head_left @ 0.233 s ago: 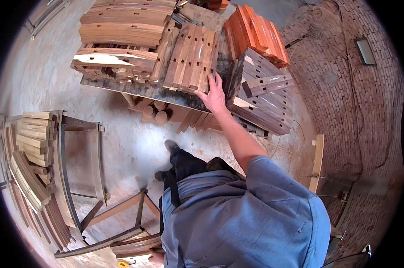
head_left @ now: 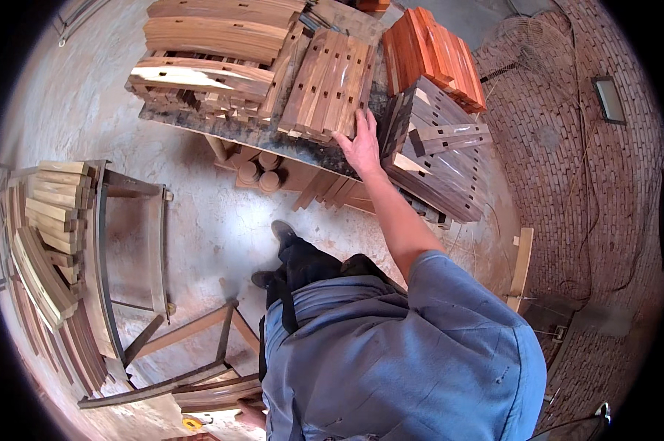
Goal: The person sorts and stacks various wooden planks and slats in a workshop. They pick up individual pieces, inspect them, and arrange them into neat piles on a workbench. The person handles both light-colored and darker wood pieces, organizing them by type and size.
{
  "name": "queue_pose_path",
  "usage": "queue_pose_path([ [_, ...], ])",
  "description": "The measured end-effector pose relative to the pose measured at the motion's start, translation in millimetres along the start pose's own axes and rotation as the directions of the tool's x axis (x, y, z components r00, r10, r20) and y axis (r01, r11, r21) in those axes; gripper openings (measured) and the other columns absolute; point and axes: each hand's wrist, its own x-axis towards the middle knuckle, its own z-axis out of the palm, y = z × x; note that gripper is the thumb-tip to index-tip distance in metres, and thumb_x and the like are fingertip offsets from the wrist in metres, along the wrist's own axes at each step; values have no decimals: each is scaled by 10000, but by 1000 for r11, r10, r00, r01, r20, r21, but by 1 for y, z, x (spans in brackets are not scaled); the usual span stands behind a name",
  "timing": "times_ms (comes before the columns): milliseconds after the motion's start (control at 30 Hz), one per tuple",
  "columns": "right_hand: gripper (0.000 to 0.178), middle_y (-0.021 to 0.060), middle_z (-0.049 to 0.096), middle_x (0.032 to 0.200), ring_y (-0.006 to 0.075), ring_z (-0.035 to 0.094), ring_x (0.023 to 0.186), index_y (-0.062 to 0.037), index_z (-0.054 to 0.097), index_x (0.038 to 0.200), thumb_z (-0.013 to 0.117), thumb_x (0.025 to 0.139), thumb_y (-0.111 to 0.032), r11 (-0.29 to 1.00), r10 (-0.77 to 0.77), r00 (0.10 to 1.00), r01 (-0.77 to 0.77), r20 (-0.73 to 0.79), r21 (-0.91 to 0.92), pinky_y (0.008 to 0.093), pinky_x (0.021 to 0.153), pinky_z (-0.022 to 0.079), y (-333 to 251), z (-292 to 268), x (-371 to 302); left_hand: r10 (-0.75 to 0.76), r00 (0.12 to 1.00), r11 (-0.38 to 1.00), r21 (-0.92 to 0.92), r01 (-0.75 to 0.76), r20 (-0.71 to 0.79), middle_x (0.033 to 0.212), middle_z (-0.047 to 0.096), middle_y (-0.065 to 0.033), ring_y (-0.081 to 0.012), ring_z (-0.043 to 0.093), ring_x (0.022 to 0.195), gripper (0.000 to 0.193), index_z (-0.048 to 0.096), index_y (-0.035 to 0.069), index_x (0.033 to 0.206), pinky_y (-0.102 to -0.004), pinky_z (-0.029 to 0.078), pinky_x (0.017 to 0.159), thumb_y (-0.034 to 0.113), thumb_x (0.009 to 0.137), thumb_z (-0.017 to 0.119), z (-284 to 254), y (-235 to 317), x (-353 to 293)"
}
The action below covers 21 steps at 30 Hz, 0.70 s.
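Note:
My right hand (head_left: 361, 149) reaches forward over the bench, its fingers stretched and apart. The fingertips are at the near right corner of a row of brown wooden slats (head_left: 328, 82) with small mortise slots, thumb by their near ends. Low in the picture my left hand (head_left: 253, 414), partly hidden by my shirt, is beside several curved wooden pieces (head_left: 213, 395) on a low wooden frame. Its fingers do not show well enough to tell their grip. Left of the slats lies a pile of wide curved boards (head_left: 213, 38), also slotted.
Dark slotted boards (head_left: 438, 173) are stacked at the bench's right, with orange-red boards (head_left: 433, 59) behind. Under the dark bench top (head_left: 222, 136) stand round wooden blocks (head_left: 248, 173). Light wood pieces (head_left: 56, 195) lie on a rack at left. A yellow tape measure (head_left: 192, 423) lies at the bottom.
The view has shifted slightly, so the bench and stacks appear a little further right. My right hand stays at the slats' corner, with its fingers a bit straighter.

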Motion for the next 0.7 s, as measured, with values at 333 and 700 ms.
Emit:
queue_pose_path([
  [333,394,159,651,989,268,621,929,39,572,1171,624,884,-226,914,-227,876,40,425,405,354,847,492,-67,5,-38,50,996,999,-10,-51,-78,838,579,-287,-416,561,762,599,525,-107,891,-531,438,729,481,847,631,-4,-4,0],
  [700,359,96,678,1068,158,617,969,32,585,1193,510,973,-241,757,-61,764,-384,643,528,300,842,489,-76,49,19,55,997,997,-47,-58,-60,868,582,-291,-431,572,786,620,520,-102,905,-523,449,742,500,833,644,4,-24,10],
])
